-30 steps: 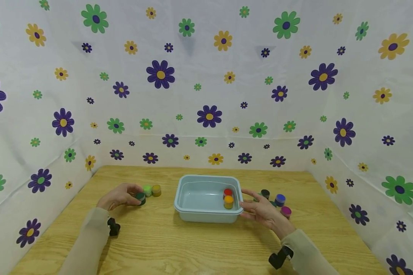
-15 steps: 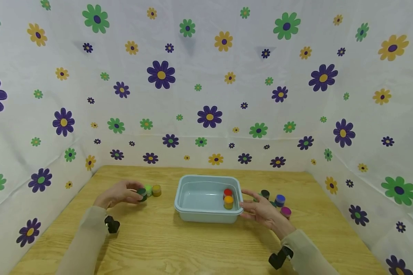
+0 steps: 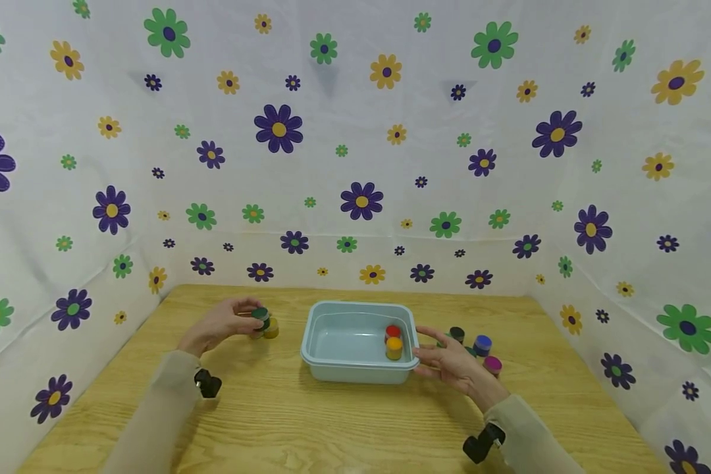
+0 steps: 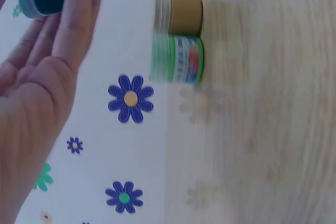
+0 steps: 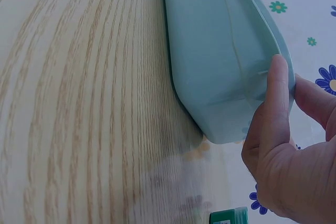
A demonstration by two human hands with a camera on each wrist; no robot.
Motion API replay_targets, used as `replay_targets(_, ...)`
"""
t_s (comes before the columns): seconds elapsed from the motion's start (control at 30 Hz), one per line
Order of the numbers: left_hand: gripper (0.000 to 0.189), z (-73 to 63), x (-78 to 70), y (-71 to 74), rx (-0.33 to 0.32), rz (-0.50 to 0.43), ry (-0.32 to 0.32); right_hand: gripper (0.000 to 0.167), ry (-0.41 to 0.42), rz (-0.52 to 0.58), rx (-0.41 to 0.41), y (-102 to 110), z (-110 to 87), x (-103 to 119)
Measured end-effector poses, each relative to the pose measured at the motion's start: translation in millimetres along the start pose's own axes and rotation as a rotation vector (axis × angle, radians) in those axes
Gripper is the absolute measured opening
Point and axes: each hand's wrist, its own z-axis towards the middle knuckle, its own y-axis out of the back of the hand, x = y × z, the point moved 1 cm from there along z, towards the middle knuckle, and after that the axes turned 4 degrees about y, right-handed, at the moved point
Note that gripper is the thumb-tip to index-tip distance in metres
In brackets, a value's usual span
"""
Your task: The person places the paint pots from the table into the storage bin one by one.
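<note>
My left hand (image 3: 228, 322) grips a dark green paint jar (image 3: 262, 316), raised off the table. A light green jar (image 4: 184, 59) and an ochre-yellow jar (image 4: 185, 15) stand side by side close to it; the held jar and hand mostly cover the light green one in the head view. A pale blue plastic tub (image 3: 355, 374) sits mid-table with a red jar (image 3: 392, 333) and an orange-yellow jar (image 3: 394, 349) at its right end. My right hand (image 3: 455, 365) holds the tub's right rim between thumb and fingers.
Right of the tub, partly behind my right hand, stand several more jars: a black-looking one (image 3: 457, 334), a blue one (image 3: 482, 344), a magenta one (image 3: 492, 366) and green ones. A flower-printed cloth (image 3: 355, 131) surrounds the wooden table (image 3: 308, 428) at back and sides.
My left hand has lifted the dark green jar and carried it right and away from me, over beside the light green and ochre jars. My right hand and the tub have stayed put.
</note>
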Motion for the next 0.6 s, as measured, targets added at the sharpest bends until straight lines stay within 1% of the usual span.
replay_targets(0.23, 0.051, 5.6, -7.8, -10.7, -0.005, 0.045, -0.042, 0.071, 0.003, -0.007, 0.006, 0, 2.0, -1)
replay_targets(0.37, 0.049, 8.9, -11.8, -18.0, -0.005, 0.043, -0.066, 0.071, 0.002, -0.009, 0.009, 0, 2.6, -2)
replay_targets(0.47, 0.051, 14.0, -15.3, -26.4, -0.002, 0.034, -0.076, 0.071, 0.004, -0.007, 0.010, 1, 2.6, -2)
replay_targets(0.6, 0.057, 21.6, -21.9, -42.3, -0.009, 0.014, -0.061, 0.070, 0.004, -0.002, 0.002, 1, 2.5, -2)
